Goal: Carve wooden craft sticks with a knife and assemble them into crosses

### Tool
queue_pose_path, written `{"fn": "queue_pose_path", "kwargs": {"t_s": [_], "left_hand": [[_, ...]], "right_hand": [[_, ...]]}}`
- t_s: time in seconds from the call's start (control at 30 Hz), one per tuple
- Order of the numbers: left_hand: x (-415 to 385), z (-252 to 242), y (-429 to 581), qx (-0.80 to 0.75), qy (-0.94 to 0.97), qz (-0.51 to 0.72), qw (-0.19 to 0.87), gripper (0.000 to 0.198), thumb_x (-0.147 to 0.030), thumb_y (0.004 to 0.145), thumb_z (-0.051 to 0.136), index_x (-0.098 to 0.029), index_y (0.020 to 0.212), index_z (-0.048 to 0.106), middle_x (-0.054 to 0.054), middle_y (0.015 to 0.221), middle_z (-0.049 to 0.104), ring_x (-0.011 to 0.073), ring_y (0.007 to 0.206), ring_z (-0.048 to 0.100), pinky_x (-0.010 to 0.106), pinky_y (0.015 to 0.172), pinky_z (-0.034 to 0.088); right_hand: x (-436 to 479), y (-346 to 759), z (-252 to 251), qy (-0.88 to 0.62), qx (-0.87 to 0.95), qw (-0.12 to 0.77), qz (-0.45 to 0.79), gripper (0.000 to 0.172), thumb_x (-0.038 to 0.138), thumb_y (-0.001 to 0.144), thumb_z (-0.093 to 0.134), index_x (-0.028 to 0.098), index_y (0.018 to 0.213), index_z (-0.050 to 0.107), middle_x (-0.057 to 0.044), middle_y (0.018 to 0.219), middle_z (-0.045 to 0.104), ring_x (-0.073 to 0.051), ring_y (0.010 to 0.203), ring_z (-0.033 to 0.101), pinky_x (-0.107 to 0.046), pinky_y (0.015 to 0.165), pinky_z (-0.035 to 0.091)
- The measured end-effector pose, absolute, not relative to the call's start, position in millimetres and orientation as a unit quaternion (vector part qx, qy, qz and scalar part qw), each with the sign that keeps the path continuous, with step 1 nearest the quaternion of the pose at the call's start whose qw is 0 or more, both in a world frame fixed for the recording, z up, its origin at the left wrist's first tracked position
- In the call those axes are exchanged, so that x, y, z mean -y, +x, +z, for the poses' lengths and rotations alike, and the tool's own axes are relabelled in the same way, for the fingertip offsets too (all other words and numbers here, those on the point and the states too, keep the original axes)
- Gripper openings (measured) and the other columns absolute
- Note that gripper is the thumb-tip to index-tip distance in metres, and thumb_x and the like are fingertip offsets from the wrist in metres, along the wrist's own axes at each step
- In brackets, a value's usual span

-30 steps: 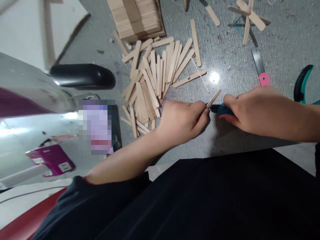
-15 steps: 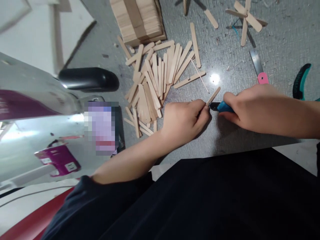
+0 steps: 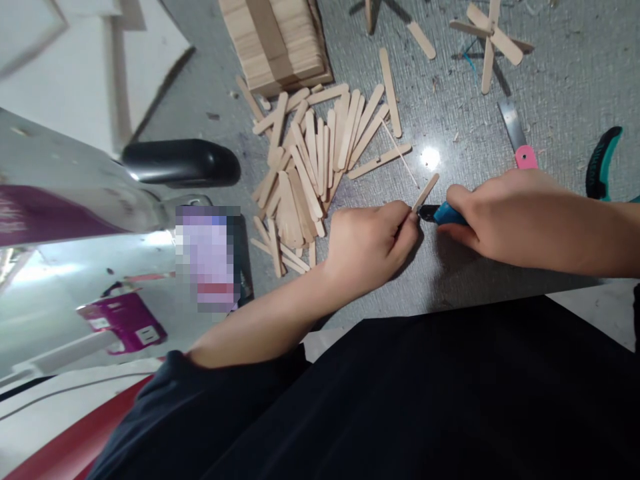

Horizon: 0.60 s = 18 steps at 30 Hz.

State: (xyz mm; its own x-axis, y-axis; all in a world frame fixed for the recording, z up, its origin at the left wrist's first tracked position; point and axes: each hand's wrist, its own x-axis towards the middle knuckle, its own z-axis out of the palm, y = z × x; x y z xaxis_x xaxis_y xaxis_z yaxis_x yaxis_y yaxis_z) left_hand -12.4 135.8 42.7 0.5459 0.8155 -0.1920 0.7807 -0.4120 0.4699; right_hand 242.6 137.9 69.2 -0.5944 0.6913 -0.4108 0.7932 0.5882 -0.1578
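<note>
In the head view, my left hand (image 3: 373, 240) is closed, its thumb and fingers pinching a wooden craft stick (image 3: 427, 191). The stick's free end points up and to the right. My right hand (image 3: 487, 210) wraps round a blue-handled tool (image 3: 447, 213) with a dark front end. That dark end meets the stick close to my left fingertips. Fingers hide the tool's exact tip, so I cannot make out its kind. Left of the hands lies a loose heap of craft sticks (image 3: 310, 157), with a thin wooden skewer (image 3: 399, 152) at its right side.
A banded bundle of sticks (image 3: 310, 43) lies behind the heap. At the back right are a crossed-stick assembly (image 3: 490, 37), a pink-handled blade (image 3: 525, 157) and a black-and-teal handle (image 3: 603, 163). Left are a blurred phone (image 3: 210, 257) and a black-handled metal vessel (image 3: 183, 162).
Both hands keep nearly the same hold and place. The view shifts slightly, so the objects on the left appear a little further right and lower.
</note>
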Motion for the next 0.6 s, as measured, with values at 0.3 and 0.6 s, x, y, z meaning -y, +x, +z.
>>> {"fn": "queue_pose_path", "kwargs": {"t_s": [0.3,0.6], "left_hand": [[-134,42,-13,-0.49,0.834,0.013,0.255,0.043,-0.035,0.115,0.05,-0.025,0.073,0.055,0.001,0.058,0.054,0.017,0.056,0.05,0.035,0.06,0.029],[-133,43,-11,-0.477,0.843,0.033,0.246,0.043,-0.035,0.114,0.05,-0.025,0.072,0.056,0.001,0.056,0.055,0.0168,0.055,0.049,0.034,0.059,0.027]], "right_hand": [[-138,239,71,0.434,-0.864,0.162,-0.199,0.059,0.054,0.124,0.037,0.014,0.133,0.08,-0.014,0.087,0.079,-0.031,0.071,0.063,-0.04,0.064,0.023],[-139,237,84,0.431,-0.862,0.178,-0.2,0.056,0.048,0.126,0.036,0.013,0.132,0.079,-0.016,0.084,0.08,-0.03,0.072,0.064,-0.042,0.065,0.027]]}}
